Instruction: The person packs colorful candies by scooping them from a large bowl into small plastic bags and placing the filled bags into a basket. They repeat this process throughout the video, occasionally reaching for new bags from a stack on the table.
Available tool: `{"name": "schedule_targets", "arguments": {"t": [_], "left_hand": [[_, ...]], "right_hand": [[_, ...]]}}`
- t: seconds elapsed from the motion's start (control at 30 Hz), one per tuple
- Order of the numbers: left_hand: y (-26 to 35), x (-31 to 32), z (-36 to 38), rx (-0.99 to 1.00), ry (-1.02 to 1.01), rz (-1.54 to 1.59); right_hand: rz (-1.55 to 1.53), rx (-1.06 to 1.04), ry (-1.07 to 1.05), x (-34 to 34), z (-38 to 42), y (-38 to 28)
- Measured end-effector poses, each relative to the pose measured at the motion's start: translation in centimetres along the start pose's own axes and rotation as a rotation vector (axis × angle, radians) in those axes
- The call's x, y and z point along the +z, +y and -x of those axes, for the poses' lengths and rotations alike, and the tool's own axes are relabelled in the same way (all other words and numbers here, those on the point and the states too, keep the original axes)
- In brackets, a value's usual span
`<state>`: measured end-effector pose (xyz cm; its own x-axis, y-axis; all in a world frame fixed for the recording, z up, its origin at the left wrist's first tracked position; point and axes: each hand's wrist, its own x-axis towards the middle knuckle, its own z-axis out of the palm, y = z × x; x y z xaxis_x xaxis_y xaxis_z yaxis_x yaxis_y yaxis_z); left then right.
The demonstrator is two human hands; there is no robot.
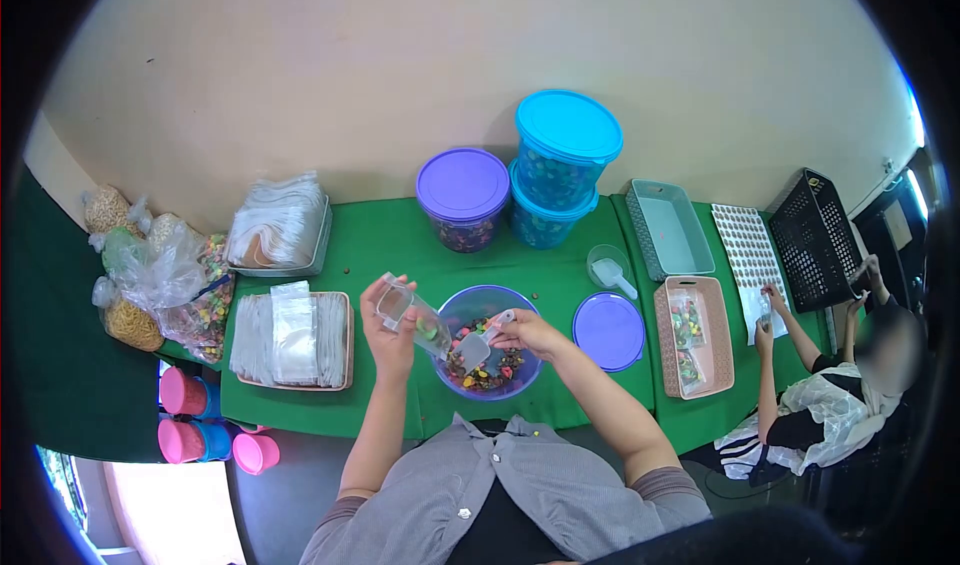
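Note:
My left hand (pixel 390 330) is closed around a clear plastic pouch (pixel 430 333), tilted, with a boxy see-through mouth near my fingers and a little colourful content at its lower end. My right hand (pixel 532 335) grips the handle of a translucent white scoop (pixel 472 352). The scoop's head hangs over a purple bowl (pixel 492 393), close to the pouch's lower end. Inside the bowl lies a mix of brown, yellow, red and green small pieces (pixel 505 370). The pouch overlaps the bowl's left rim in this view.
Beside the bowl are a purple lid (pixel 609 332) and a small clear cup with a scoop (pixel 612 271). Lidded tubs (pixel 463 185) stand behind. Baskets of pouches (pixel 291 340) are left, a pink basket (pixel 712 365) right. Another person (pixel 815 415) works at the far right.

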<state>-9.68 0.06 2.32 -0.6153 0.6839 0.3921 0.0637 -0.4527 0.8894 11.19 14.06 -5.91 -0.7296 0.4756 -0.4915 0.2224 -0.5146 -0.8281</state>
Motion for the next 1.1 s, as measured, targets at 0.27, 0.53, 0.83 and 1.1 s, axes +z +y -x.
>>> {"name": "schedule_targets", "arguments": {"t": [0.27,0.53,0.83,1.1], "left_hand": [[0.8,-0.3,0.3,0.03,0.029,0.023],[-0.6,3.3,3.0,-0.016,-0.281,-0.151],[0.8,6.0,3.4,0.122,-0.489,-0.392],[-0.2,4.7,3.3,-0.076,-0.258,-0.169]], "right_hand": [[-0.243,-0.171,0.119,-1.6,2.2,-2.3],[-0.241,-0.697,0.27,-0.3,11.7,-10.2],[0.193,-0.833,0.327,4.9,16.1,-11.2],[0.412,-1.022,0.557,5.9,16.0,-12.3]]}}
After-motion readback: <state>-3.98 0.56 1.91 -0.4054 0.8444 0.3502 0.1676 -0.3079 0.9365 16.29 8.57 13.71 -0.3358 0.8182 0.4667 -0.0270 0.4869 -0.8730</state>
